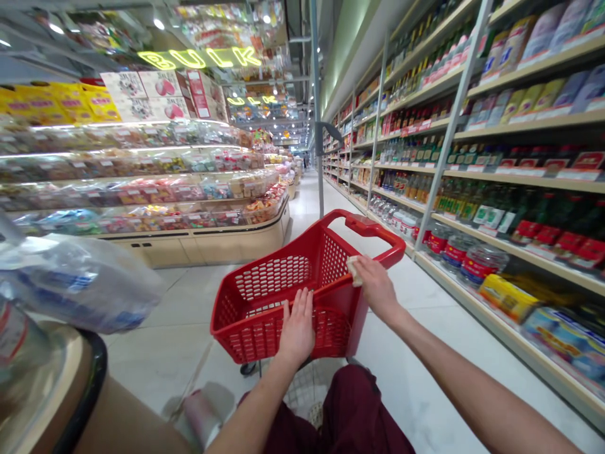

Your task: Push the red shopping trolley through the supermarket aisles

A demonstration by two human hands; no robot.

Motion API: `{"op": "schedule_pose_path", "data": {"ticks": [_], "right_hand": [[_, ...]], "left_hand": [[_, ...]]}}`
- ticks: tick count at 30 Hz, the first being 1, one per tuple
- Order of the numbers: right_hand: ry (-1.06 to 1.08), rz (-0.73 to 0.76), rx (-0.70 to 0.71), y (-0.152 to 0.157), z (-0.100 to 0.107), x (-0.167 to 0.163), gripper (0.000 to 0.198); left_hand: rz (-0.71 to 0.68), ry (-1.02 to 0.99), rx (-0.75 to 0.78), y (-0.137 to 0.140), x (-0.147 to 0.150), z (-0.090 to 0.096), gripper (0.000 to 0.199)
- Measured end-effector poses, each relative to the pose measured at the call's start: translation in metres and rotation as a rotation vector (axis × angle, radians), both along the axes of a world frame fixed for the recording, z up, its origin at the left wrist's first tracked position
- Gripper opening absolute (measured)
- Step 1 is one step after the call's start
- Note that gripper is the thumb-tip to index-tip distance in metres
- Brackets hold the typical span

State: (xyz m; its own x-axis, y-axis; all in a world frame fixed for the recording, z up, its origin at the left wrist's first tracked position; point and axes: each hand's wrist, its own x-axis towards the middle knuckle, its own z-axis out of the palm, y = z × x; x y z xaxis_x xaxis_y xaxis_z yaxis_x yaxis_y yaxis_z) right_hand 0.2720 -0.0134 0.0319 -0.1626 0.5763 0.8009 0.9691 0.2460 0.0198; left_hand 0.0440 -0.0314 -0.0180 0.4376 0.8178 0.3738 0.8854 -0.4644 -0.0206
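A red plastic shopping cart point(271, 277) with perforated sides stands before me, its handle point(373, 230) toward the upper right. My right hand point(375, 287) is closed on a whitish cloth point(354, 271), which presses against the cart's near rim beside the handle end. Farther left along the same rim rests my left hand point(297, 325), fingers stretched out and holding nothing. The fingertips reach over the edge toward the basket. Part of a dark wheel point(247, 368) shows under the basket.
Bottles and jars line the tall shelves point(439, 170) on the right. A bulk display point(222, 243) of packaged goods stands at the left, beyond a rounded counter point(89, 378) with a plastic bag point(80, 280) close by. Near the handle rises a grey pole point(317, 126). The pale tiled floor point(305, 189) runs down the aisle.
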Motion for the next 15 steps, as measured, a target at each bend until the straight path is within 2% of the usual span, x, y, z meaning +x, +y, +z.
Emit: {"op": "schedule_pose_path", "data": {"ticks": [2,3,7,9,13,15], "right_hand": [[-0.076,0.058,-0.032,0.004,-0.005,-0.009,0.037],[-0.092,0.061,-0.038,0.006,-0.001,-0.005,0.036],[-0.012,-0.074,0.017,0.024,0.034,0.039,0.028],[0.017,-0.098,0.048,0.033,0.039,0.043,0.029],[-0.119,0.108,-0.007,0.04,0.012,-0.01,0.031],[-0.174,0.187,-0.036,0.043,0.002,-0.025,0.031]], "left_hand": [[-0.003,-0.004,-0.016,0.004,-0.002,0.001,0.078],[-0.004,-0.009,-0.022,0.006,-0.004,0.002,0.077],[-0.016,-0.033,-0.054,0.013,-0.011,0.005,0.077],[-0.024,-0.058,-0.087,0.016,-0.012,0.006,0.078],[-0.033,-0.113,-0.141,0.021,-0.01,0.01,0.078],[-0.03,-0.128,-0.144,0.024,-0.01,0.01,0.077]]}}
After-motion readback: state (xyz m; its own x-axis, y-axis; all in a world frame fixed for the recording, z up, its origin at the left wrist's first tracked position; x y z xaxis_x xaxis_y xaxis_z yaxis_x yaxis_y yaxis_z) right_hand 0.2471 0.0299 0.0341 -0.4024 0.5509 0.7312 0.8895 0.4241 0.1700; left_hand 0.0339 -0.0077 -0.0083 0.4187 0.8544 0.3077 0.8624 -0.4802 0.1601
